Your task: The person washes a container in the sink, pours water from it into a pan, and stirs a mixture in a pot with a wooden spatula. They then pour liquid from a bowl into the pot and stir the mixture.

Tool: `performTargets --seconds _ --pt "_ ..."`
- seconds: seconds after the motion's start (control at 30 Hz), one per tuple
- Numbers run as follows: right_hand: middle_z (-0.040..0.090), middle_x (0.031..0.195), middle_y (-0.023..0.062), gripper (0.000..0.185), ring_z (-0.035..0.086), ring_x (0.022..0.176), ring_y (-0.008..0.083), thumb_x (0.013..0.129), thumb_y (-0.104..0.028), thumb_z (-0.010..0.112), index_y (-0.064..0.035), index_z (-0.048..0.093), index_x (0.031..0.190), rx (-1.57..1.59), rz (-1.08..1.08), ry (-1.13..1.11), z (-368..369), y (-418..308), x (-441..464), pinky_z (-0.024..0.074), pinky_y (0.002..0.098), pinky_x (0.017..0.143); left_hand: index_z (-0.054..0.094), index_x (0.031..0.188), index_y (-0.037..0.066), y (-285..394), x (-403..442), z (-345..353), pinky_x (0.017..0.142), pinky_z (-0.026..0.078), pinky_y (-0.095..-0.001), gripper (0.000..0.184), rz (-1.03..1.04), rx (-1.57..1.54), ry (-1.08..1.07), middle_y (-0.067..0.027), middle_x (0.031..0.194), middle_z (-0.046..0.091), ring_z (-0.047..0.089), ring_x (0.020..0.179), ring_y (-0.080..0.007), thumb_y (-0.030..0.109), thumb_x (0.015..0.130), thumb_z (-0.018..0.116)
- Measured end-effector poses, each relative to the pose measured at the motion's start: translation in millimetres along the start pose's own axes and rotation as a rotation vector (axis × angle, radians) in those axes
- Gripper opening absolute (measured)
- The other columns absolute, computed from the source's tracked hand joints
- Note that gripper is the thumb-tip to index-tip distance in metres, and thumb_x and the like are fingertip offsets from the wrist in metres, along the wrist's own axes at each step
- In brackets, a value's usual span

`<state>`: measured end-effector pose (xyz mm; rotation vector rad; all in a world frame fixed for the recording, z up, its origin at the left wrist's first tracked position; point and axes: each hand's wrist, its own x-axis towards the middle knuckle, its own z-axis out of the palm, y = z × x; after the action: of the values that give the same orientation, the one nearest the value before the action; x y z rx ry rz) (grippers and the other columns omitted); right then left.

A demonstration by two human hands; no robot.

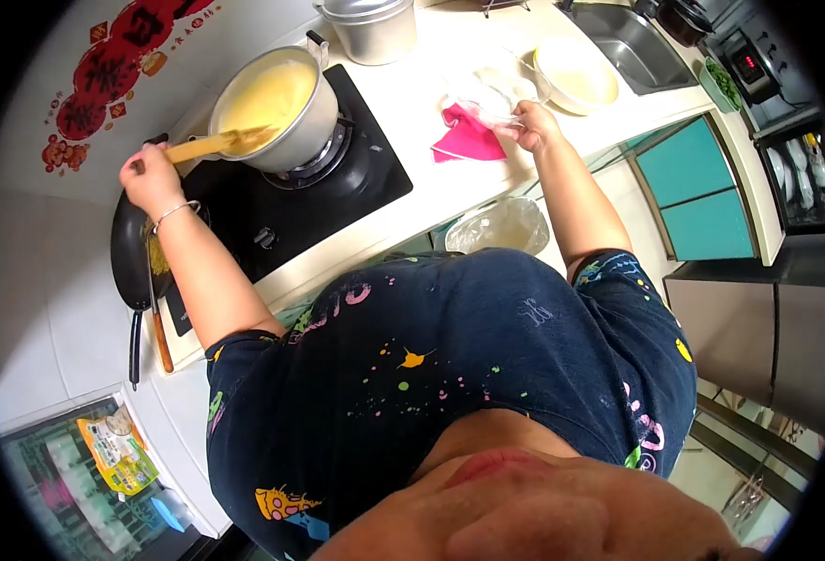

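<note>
A steel pot (316,131) of yellow, thick-looking contents stands on the burner of the black stove (375,168). My left hand (153,179) is closed around a wooden spatula (202,147), whose far end rests in the yellow contents. At the counter on the right, my right hand (530,128) pinches the edge of a clear plastic bag (492,98). Beneath and beside the bag lies a bright pink cloth (469,136). Just beyond this hand sits a pale bowl (576,77) with whitish contents.
A black pan (130,248) and a wooden-handled utensil (162,337) lie left of the stove. A lidded metal pot (373,33) stands behind it. The sink (628,47) and a green container of greens (723,86) are at right. Below the counter edge is a lined bin (501,227).
</note>
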<state>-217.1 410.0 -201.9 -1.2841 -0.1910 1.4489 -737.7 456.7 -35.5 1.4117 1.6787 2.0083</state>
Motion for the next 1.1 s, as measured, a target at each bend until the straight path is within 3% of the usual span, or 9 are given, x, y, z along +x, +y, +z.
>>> performTargets --seconds 0.1,0.17,0.3,0.47,0.67,0.7,0.8,0.97,1.1 --pt "0.041 0.11 0.0229 0.033 0.054 0.093 0.0397 0.082 -0.003 0.04 0.0081 0.034 0.112 -0.015 0.012 -0.026 -5 0 57 0.0577 0.0448 0.064 0.049 0.079 -0.002 -14 2 1 0.066 0.049 -0.0306 0.023 0.147 0.179 0.235 -0.0158 0.073 0.062 0.061 0.067 -0.0226 0.017 0.076 0.061" --pt "0.045 0.108 0.0207 0.022 0.055 0.091 0.0355 0.083 -0.005 0.039 0.0057 0.039 0.103 -0.062 -0.038 0.075 2 0 75 0.0583 0.0403 0.063 0.05 0.079 0.001 -50 1 10 0.069 0.047 -0.0329 0.029 -0.009 0.303 0.154 -0.013 0.075 0.062 0.06 0.07 -0.0222 0.024 0.073 0.066" --pt "0.046 0.11 0.0186 0.026 0.056 0.09 0.0324 0.088 -0.013 0.04 0.0027 0.04 0.109 -0.062 0.01 0.077 12 -10 92 0.0583 0.0346 0.058 0.044 0.086 0.0 -28 -21 14 0.07 0.048 -0.0282 0.017 -0.103 -0.115 0.009 -0.0154 0.077 0.063 0.061 0.073 -0.0174 0.011 0.082 0.056" --pt "0.047 0.103 0.0164 0.028 0.059 0.08 0.0286 0.086 -0.014 0.047 0.0013 0.042 0.109 -0.176 -0.011 0.123 11 -9 135 0.0567 0.0294 0.052 0.045 0.087 0.0 -9 -6 -6 0.067 0.049 -0.0306 0.027 0.175 0.482 0.259 -0.0142 0.073 0.063 0.062 0.07 -0.0199 0.018 0.078 0.062" --pt "0.049 0.093 0.014 0.043 0.057 0.069 0.0235 0.084 -0.019 0.055 0.0014 0.039 0.117 -0.134 -0.032 0.102 20 -5 90 0.0511 0.0287 0.048 0.045 0.084 -0.001 -16 -20 22 0.065 0.048 -0.027 0.022 -0.17 -0.064 0.118 -0.0123 0.071 0.063 0.061 0.065 -0.0181 0.016 0.078 0.059" --pt "0.049 0.093 0.014 0.043 0.057 0.069 0.0235 0.084 -0.019 0.055 0.0014 0.039 0.117 -0.133 -0.022 0.102 19 1 74 0.0511 0.0287 0.048 0.045 0.084 -0.002 -5 -16 16 0.064 0.049 -0.0261 0.021 -0.062 0.079 0.104 -0.0125 0.071 0.063 0.062 0.066 -0.0177 0.015 0.079 0.058" --pt "0.055 0.093 0.008 0.061 0.056 0.076 0.0146 0.082 -0.027 0.058 -0.0002 0.032 0.13 -0.346 -0.412 0.156 -6 27 52 0.0433 0.0276 0.058 0.045 0.084 -0.002 33 -19 8 0.064 0.049 -0.0291 0.021 0.06 0.241 0.221 -0.0132 0.071 0.063 0.062 0.066 -0.0182 0.015 0.079 0.057" --pt "0.059 0.086 0.0075 0.029 0.055 0.073 0.0135 0.081 -0.023 0.059 0.0011 0.059 0.098 -0.795 -0.931 0.143 -54 93 14 0.0455 0.0264 0.069 0.043 0.086 -0.001 -33 -17 31 0.069 0.048 -0.0273 0.022 -0.114 -0.004 0.114 -0.0136 0.073 0.063 0.061 0.069 -0.0183 0.013 0.078 0.058" --pt "0.06 0.088 0.0063 0.024 0.054 0.079 0.0114 0.085 -0.02 0.058 0.0009 0.058 0.097 -0.572 -0.722 0.114 -73 105 -23 0.0445 0.0241 0.073 0.045 0.085 -0.002 7 -6 15 0.067 0.048 -0.0292 0.022 -0.002 0.058 0.07 -0.0135 0.072 0.063 0.061 0.067 -0.0195 0.014 0.077 0.058"
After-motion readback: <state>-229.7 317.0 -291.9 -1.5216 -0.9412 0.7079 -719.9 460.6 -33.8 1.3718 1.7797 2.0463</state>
